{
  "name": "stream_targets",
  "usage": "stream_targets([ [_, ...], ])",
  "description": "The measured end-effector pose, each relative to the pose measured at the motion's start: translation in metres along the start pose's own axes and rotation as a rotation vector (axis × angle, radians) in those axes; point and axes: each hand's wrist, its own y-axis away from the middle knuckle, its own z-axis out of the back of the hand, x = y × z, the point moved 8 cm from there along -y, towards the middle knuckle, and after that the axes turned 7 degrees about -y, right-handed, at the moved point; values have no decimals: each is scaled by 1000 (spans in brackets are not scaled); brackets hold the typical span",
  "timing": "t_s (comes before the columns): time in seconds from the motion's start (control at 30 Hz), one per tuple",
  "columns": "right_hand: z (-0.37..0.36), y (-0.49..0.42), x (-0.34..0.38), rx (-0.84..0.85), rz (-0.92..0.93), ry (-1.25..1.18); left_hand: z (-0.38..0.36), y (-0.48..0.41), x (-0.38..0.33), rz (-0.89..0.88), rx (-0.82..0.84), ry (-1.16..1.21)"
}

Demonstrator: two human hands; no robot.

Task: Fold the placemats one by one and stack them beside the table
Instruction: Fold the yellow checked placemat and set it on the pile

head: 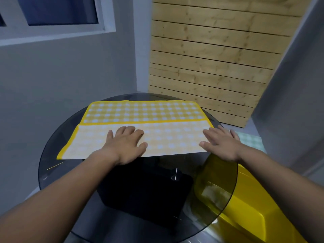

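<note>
Yellow placemat (143, 111) lies part-folded on the glass bench (52, 172), its pale flap under the fingers (130, 130). Left hand (125, 146) and right hand (220, 142) press flat, fingers extended, grasping nothing. Risk: the smooth glass may let the flap slide, skewing the edges beyond the fingers.

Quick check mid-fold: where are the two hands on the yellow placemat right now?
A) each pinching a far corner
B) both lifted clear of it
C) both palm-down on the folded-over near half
C: the left hand and right hand rest palm-down on the paler folded-over half of the yellow placemat, the right at its edge.
</note>
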Motion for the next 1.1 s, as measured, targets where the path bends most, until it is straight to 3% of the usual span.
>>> stream_targets([
  [0.17, 28, -36, 58, -301, 139, -229, 17, -15, 3, 27, -248, 27],
  [0.33, 19, -114, 115, -233, 224, -428, 3, -22, 12, 8, -299, 148],
  [0.67, 5, -252, 155, -191, 190, -400, -4, -27, 17, 14, -361, 75],
  [0.83, 9, -274, 162, -178, 221, -501, -5, -28, 16, 21, -338, 65],
  [1.1, 14, -278, 170, -86, 274, -321, -6, -26, 15, 21, -329, 57],
])
